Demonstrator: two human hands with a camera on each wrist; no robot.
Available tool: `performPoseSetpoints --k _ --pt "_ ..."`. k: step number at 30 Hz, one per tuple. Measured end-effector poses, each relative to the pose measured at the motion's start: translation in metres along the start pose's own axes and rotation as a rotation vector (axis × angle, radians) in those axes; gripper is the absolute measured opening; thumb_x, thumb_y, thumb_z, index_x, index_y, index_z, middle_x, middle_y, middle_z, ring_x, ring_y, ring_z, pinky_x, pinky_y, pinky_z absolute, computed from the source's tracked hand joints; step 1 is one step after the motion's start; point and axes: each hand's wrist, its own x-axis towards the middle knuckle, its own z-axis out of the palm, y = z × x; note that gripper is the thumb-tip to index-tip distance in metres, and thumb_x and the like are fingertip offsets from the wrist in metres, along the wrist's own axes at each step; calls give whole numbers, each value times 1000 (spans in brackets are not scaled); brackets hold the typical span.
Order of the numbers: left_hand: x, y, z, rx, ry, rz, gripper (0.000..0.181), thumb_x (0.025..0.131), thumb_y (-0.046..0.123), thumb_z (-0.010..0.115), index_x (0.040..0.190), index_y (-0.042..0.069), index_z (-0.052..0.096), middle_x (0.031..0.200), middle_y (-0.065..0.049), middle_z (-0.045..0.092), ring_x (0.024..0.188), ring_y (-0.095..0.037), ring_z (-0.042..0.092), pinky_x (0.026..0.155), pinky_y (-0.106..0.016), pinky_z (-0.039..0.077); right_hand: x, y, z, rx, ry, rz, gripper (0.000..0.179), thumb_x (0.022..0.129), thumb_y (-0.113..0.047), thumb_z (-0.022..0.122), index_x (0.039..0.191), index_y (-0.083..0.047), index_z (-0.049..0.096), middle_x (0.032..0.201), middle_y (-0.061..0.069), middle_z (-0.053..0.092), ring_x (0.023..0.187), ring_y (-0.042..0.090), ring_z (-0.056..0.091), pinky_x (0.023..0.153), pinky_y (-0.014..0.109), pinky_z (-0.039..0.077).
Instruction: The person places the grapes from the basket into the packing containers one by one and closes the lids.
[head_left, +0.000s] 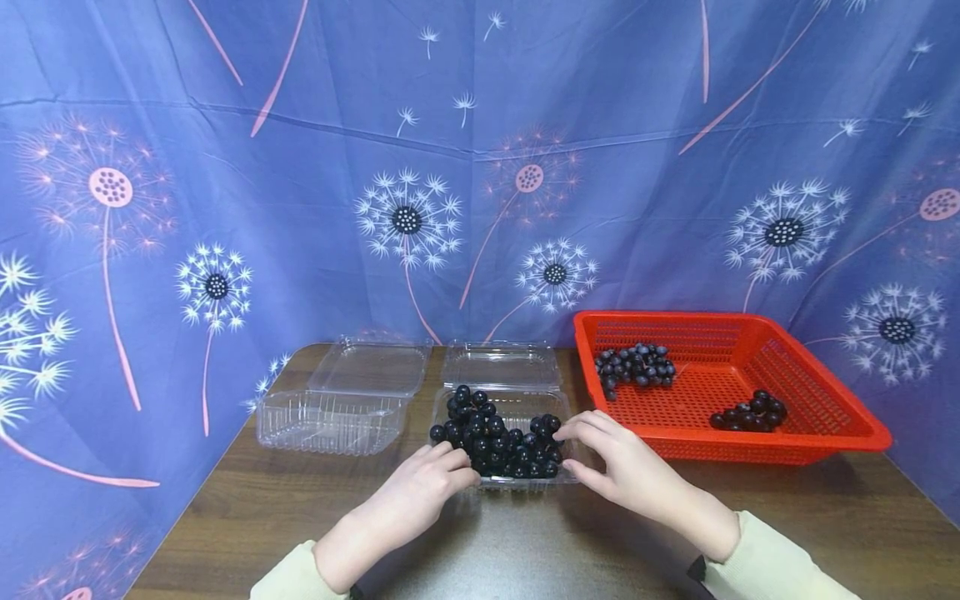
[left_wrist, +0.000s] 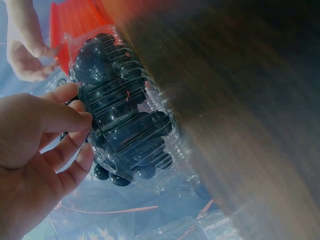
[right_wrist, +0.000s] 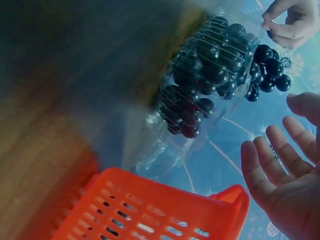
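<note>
A clear plastic clamshell box (head_left: 501,482), lid folded back, stands in the middle of the table. Dark grapes (head_left: 480,433) heap up in it and hang over its left side. At the box's near left corner my left hand (head_left: 431,483) has its thumb and fingers bent round the edge of the bunch. In the left wrist view that thumb lies right at the box rim, with fingertips partly hidden. My right hand (head_left: 626,462) is at the right end of the box, fingers spread and slightly bent beside the outermost grapes. The right wrist view shows its palm holding nothing.
Left of the grapes is a second clear box (head_left: 330,425), its lid tilted back. A red perforated basket (head_left: 832,408) on the right holds two small bunches of dark grapes (head_left: 750,412). A blue dandelion-print cloth (head_left: 480,250) hangs behind the table.
</note>
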Motion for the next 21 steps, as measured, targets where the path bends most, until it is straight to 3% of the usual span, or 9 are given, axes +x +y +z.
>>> performPoseSetpoints --k 10,21 --pt "0 0 0 8 -5 2 28 72 4 67 92 23 68 90 12 58 80 -7 51 62 -22 42 -17 3 5 84 49 132 30 71 -7 78 94 -18 64 90 -10 62 74 -2 52 60 8 43" --pt "1 -1 -1 10 -11 3 29 71 3 68 93 23 69 90 12 58 80 -7 52 63 -22 42 -29 0 10 93 37 288 23 70 -2 76 88 -12 65 76 -13 63 67 -5 55 52 20 47"
